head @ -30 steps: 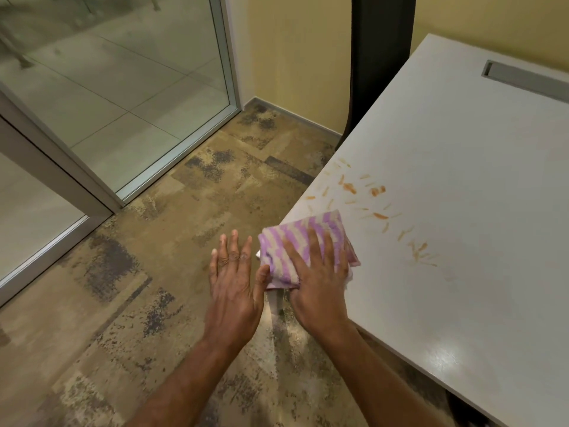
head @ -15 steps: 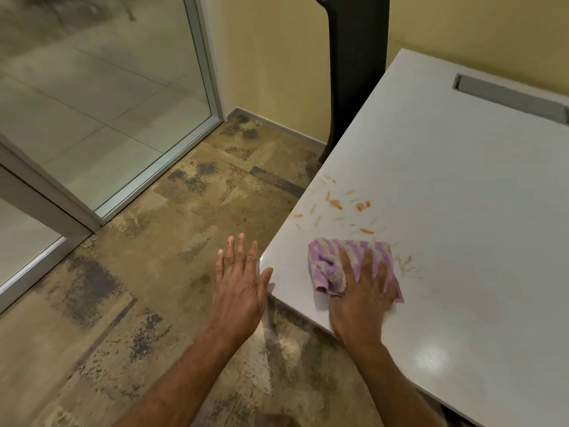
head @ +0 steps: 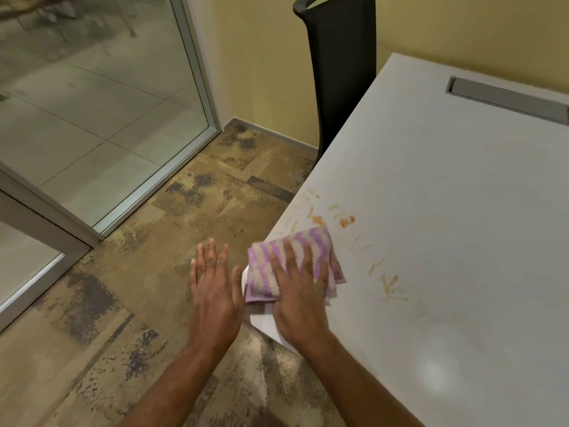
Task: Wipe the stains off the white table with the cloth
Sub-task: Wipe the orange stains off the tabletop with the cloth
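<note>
The right hand (head: 300, 298) lies flat on the cloth (head: 291, 263), palm down, fingers spread across the top of it and pressing it against the table (head: 446, 241). The cloth is folded, striped purple and white, and sits at the near left corner of the white table, its left edge reaching the table's rim. The left hand (head: 215, 291) hovers just beside the cloth, off the table edge and above the floor (head: 147, 303), flat and open with fingers loosely spread, holding nothing; its thumb is close to the cloth, and whether they touch cannot be told.

Orange-brown stains (head: 346, 221) mark the table just beyond the cloth's far edge, in small streaks and two darker blobs. More streaks (head: 389, 286) lie to the right of the cloth, a little apart from it. A grey slot (head: 505, 98) is set into the table near its far side. A dark chair (head: 341, 72) stands against the yellow wall at the table's far left edge, and a glass door (head: 92, 97) fills the left side of the view
</note>
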`<action>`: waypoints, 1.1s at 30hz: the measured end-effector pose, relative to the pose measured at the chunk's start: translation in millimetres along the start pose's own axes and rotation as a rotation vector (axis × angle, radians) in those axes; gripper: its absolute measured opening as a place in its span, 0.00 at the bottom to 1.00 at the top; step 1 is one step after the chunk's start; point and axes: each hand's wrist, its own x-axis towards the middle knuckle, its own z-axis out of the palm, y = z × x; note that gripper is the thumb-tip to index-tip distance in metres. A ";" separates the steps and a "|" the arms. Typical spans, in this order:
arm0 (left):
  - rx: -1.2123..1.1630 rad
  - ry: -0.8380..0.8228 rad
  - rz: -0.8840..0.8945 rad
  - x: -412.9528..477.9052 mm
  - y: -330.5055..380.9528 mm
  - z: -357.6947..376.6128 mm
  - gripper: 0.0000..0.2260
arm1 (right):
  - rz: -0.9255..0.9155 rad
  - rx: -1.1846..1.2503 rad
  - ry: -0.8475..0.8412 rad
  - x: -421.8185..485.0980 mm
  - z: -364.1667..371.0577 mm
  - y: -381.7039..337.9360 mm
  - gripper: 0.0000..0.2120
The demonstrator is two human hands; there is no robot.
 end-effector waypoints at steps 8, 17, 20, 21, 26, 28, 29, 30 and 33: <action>0.045 -0.065 0.039 -2.0 34.6 14.4 0.28 | 0.022 -0.077 0.048 -92.5 5.6 40.6 0.48; 0.045 -0.166 0.110 7.1 41.6 26.5 0.30 | 0.366 0.031 0.213 -136.0 -30.4 104.3 0.36; 0.044 -0.197 0.132 14.6 36.5 31.1 0.30 | 0.495 0.062 0.132 -113.6 -35.8 97.8 0.37; 0.040 -0.202 0.141 16.8 36.5 32.4 0.30 | 0.516 0.052 0.116 -103.2 -34.3 95.6 0.35; 0.016 -0.191 0.190 24.4 35.8 35.5 0.29 | 0.501 -0.008 0.096 -48.4 -22.1 86.4 0.36; 0.018 -0.189 0.198 26.7 33.2 36.8 0.29 | 0.444 -0.018 0.088 -38.6 -20.8 75.4 0.38; 0.018 -0.188 0.200 27.6 31.9 37.0 0.29 | 0.409 0.003 0.076 -37.8 -21.6 69.8 0.38; 0.017 -0.188 0.203 28.5 30.7 37.2 0.28 | 0.384 0.040 0.049 -40.3 -22.4 64.9 0.37; 0.020 -0.200 0.216 28.7 30.5 35.4 0.29 | 0.344 0.120 0.003 -64.6 -22.0 56.4 0.36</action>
